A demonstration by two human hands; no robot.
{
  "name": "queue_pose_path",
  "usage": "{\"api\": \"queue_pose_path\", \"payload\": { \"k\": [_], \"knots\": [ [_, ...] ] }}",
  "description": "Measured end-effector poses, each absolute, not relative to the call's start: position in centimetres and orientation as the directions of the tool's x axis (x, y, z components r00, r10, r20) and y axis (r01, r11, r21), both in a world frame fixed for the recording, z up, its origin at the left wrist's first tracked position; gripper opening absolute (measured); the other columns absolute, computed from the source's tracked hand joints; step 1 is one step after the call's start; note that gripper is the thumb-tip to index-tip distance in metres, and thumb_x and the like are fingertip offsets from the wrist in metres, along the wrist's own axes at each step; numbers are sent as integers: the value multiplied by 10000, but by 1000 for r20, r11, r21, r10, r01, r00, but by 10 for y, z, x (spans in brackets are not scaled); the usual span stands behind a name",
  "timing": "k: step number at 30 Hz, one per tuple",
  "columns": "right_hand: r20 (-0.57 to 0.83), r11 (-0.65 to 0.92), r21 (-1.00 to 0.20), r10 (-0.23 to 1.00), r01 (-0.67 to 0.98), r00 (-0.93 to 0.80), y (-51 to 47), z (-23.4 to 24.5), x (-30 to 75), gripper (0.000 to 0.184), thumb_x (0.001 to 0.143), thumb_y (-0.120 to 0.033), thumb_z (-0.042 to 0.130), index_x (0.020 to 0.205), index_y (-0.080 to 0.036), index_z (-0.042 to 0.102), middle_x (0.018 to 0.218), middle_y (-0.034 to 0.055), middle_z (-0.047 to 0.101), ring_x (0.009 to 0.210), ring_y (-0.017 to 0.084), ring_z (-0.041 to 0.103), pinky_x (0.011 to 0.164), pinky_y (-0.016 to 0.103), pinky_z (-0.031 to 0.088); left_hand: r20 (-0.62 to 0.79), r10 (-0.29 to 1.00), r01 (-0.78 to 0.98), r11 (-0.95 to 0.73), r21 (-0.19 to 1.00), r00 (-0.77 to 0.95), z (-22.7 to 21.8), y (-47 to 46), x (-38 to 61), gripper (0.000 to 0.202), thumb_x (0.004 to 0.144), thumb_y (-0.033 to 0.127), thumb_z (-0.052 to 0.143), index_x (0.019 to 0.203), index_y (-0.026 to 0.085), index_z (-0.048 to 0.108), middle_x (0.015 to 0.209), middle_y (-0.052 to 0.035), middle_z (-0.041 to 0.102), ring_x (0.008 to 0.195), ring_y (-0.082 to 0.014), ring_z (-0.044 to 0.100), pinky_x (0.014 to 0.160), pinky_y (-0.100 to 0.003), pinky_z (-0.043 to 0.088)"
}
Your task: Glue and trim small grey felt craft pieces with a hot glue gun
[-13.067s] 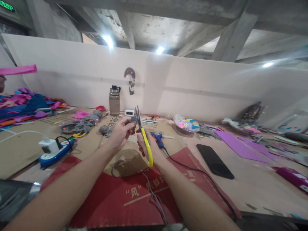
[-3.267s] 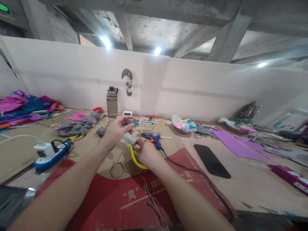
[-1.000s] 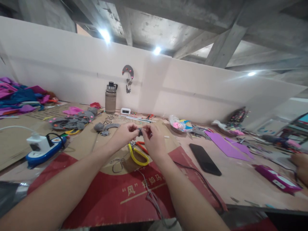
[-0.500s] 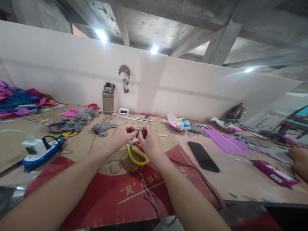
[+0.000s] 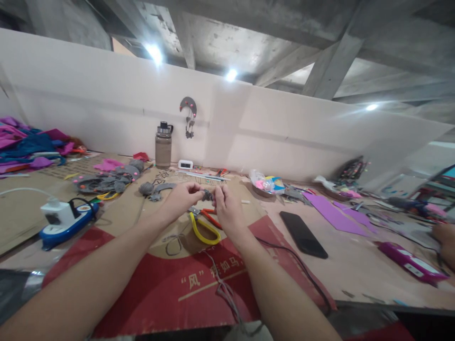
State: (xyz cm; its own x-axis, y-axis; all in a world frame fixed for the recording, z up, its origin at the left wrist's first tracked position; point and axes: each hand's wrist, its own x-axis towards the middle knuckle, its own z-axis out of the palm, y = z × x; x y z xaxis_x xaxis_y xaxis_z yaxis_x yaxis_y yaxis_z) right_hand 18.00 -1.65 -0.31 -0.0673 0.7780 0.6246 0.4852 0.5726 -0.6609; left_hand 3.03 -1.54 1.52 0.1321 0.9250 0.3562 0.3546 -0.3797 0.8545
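My left hand [image 5: 182, 200] and my right hand [image 5: 227, 208] meet above the cardboard-covered table [image 5: 355, 265], both pinching a small grey felt piece [image 5: 208, 194] between thumb and fingertips. Just under the hands lie yellow-handled scissors [image 5: 202, 229] and a red-handled tool [image 5: 210, 217]. A thin grey cord [image 5: 227, 293] trails across the red printed cardboard [image 5: 159, 284] towards me.
A blue and white power strip [image 5: 64, 220] sits at left, grey felt shapes [image 5: 106, 179] and a water bottle [image 5: 163, 145] behind. A black phone [image 5: 303, 228] and purple sheet [image 5: 334, 215] lie right. Another person's hand [image 5: 446, 234] shows at the far right edge.
The scissors have gone from my right hand to the table. Both hands came together on the grey piece and have stayed there for the last second, with small finger shifts.
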Motion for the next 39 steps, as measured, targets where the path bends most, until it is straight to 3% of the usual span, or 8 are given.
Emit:
{"api": "queue_pose_path", "payload": {
  "k": [6,11,21,28,35,39],
  "knots": [
    [682,630,-528,714,569,-157,-19,-2,178,138,846,-253,445,885,-192,562,828,46,619,751,156,547,684,278,414,341,930,364,-366,857,134,16,-15,31,135,702,264,527,699,148,597,546,39,501,507,-88,421,500,-208,328],
    [700,623,-481,697,616,-158,-16,-5,177,105,802,-206,464,844,-187,558,784,45,606,713,158,537,663,280,412,340,924,348,-380,857,172,16,-16,32,163,702,277,534,743,143,617,581,30,531,516,-90,429,509,-214,338],
    [586,539,-696,808,474,-60,-18,-1,173,81,758,-235,468,737,-181,524,643,-6,555,576,119,491,568,246,377,365,918,404,-395,825,151,16,-15,32,162,695,280,533,717,148,623,594,26,560,552,-100,458,546,-224,356],
    [558,528,-747,828,403,-53,-15,-4,172,115,782,-283,468,730,-187,505,660,-10,546,589,120,488,571,248,372,446,886,541,-439,717,128,16,-14,31,144,697,272,543,713,150,619,651,0,607,623,-130,520,593,-242,394],
    [567,539,-782,824,312,0,-13,-6,175,141,822,-326,434,774,-198,468,664,-23,511,593,111,462,570,236,372,340,936,346,-349,871,88,18,-11,26,147,721,302,544,743,160,572,540,11,595,483,-112,530,479,-217,385],
    [585,548,-754,811,364,-8,-13,-3,178,175,858,-340,383,768,-204,446,657,-20,500,604,118,462,575,241,367,332,940,191,-340,921,70,19,-8,22,175,727,317,565,769,147,569,518,4,589,452,-101,509,463,-216,383]
  ]
}}
